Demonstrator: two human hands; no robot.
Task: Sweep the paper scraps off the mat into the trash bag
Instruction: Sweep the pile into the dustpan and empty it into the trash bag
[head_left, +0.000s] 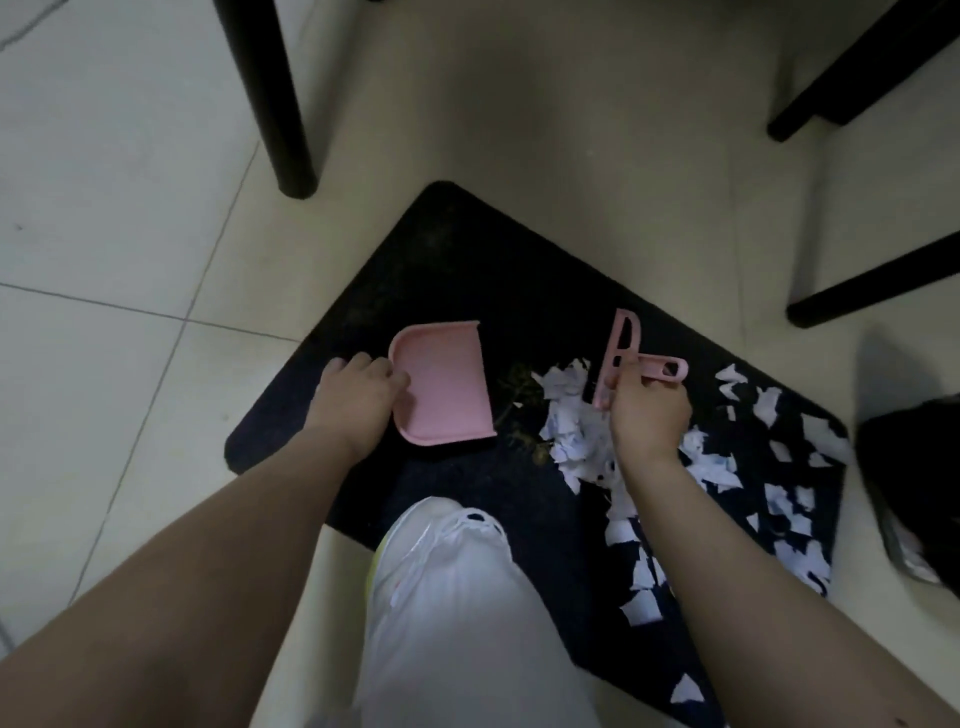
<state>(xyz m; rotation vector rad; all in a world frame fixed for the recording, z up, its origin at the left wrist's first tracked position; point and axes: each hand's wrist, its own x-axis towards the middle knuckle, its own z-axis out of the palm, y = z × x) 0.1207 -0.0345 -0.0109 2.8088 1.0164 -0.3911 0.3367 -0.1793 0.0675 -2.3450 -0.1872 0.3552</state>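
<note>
Two bare forearms reach up from bottom edge, white trouser leg (457, 613) between them at lower centre. Left hand (356, 400), fingers curled round rear rim of pink dustpan (441, 384), pan flat on black mat (519, 291), mouth facing right. Right hand (647, 415) grips pink brush (621, 353), bristle edge at heap of paper scraps (576, 431) mid-frame; more scraps scattered lower right. Dark trash bag (914, 478) at right edge. Black furniture legs (275, 98) across top.
</note>
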